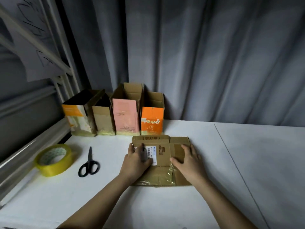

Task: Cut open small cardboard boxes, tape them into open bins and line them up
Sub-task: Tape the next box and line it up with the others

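Note:
A flattened brown cardboard box (163, 172) with a white shipping label and shiny tape lies on the white table (231, 162). My left hand (137, 160) rests flat on its left part, fingers over the label. Flat on its right part lies my right hand (189, 160), fingers straight. Several open cardboard bins stand in a row behind it: an orange-and-white one (77, 119), a plain brown one (103, 119), a pink one (126, 116) and an orange one (152, 119). Black scissors (89, 164) and a roll of yellowish tape (54, 160) lie to the left.
A grey curtain (214, 55) hangs behind the table. A white metal frame (66, 83) and a ledge run along the left edge. A seam line crosses the table on the right.

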